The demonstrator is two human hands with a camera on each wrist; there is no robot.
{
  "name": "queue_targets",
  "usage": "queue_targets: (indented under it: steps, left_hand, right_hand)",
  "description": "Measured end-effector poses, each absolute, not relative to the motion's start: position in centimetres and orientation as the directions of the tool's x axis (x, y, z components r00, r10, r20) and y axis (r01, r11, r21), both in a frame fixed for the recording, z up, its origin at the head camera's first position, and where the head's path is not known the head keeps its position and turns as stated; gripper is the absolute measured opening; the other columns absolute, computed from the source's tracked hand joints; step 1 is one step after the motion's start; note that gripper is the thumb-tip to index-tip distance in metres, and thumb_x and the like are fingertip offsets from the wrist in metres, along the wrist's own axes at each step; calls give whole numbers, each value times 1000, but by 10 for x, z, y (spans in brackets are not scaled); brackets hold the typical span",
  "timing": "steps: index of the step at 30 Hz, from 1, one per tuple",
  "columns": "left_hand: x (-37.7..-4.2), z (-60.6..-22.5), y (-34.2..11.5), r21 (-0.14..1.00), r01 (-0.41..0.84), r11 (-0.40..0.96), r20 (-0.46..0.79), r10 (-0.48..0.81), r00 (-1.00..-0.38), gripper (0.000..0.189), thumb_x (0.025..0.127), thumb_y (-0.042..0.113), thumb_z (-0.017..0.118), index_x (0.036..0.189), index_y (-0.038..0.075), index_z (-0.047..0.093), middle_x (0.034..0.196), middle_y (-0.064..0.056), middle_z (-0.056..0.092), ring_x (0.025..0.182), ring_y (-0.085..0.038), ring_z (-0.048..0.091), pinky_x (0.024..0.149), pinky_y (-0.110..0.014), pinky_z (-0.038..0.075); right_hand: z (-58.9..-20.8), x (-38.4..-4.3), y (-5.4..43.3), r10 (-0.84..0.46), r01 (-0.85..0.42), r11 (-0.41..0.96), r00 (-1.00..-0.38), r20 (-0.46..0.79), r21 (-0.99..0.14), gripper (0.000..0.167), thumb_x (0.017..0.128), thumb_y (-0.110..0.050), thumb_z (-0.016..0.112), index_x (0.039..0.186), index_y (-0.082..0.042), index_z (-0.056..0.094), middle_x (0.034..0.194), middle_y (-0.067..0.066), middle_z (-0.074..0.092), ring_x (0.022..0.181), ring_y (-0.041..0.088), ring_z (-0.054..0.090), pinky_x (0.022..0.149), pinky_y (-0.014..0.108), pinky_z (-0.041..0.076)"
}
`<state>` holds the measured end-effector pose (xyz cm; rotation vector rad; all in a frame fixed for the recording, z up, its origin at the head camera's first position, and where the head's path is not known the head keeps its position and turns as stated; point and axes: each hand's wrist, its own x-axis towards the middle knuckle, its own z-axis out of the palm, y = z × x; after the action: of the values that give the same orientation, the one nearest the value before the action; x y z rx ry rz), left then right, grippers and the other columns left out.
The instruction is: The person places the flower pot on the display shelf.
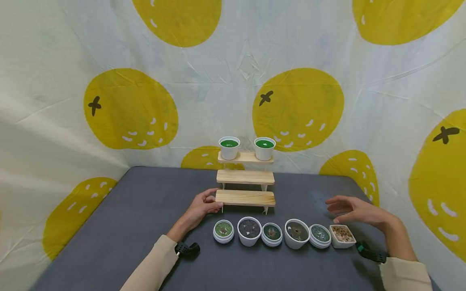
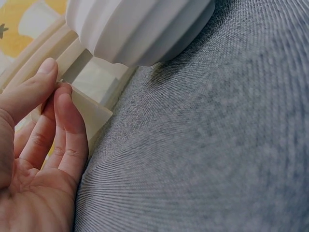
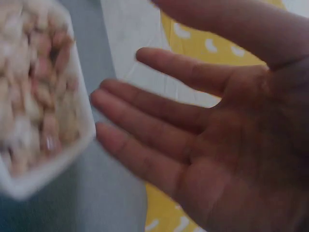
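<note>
A three-step wooden display stand [image 1: 245,197] stands at the table's middle. My left hand [image 1: 201,206] grips the left end of its lowest step; in the left wrist view, the thumb and fingers [image 2: 73,113] close around the stand's edge. Two white cups with green contents, a left cup [image 1: 229,152] and a right cup [image 1: 263,153], sit on the top step. My right hand [image 1: 360,210] hovers beyond a square white pot of pale pebbles [image 1: 342,238], fingers spread and holding nothing. The right wrist view shows that pebble pot [image 3: 43,96] close beside the fingertips.
In front of the stand runs a row of small white pots: a green-topped pot [image 1: 223,234], a dark-filled cup [image 1: 249,234], a low pot [image 1: 272,236], a brown-filled cup [image 1: 296,238] and another low pot [image 1: 320,238]. A fruit-patterned curtain [image 1: 214,105] hangs behind the grey table [image 1: 153,194].
</note>
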<state>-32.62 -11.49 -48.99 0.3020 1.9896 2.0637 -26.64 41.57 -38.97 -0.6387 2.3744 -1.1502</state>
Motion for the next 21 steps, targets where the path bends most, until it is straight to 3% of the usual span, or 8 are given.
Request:
queue_targets:
  steps: [3,6,12,21]
  left_hand:
    - [-327,-490,-115,999,-41,-30,-29,326,-945,74,90,8,79,155,8,43,90,2,71,82,-10,67,73,-25,58]
    - [-328,-490,-116,999,-40,-31,-28,325,-945,76,90,9,80,156,8,43,89,1,71,82,-10,67,73,-25,58]
    - [-328,-490,-119,998,-47,-38,-33,311,-950,77,90,9,80,156,7,41,89,1,71,82,-11,67,73,-25,58]
    - [-329,-492,-117,999,-46,-28,-34,327,-944,77,90,10,80,156,8,42,91,1,71,84,-10,68,75,-25,59]
  right_hand:
    - [-391,-266,423,-557,-166,588,-793,-248,-791,63,98,-12,68,147,14,40,144,39,50,126,37,62,87,22,55]
    - [-391,-268,429,-564,-111,587,-767,-307,-802,65,96,-12,68,147,15,38,142,43,48,125,50,58,87,24,56]
    - [-394,-272,434,-619,-73,565,-695,-365,-822,66,92,-12,72,148,6,42,145,40,47,128,41,58,90,28,56]
    - [-409,-272,440,-673,-28,524,-626,-394,-851,62,88,-4,72,144,5,47,148,28,51,130,18,53,90,30,57]
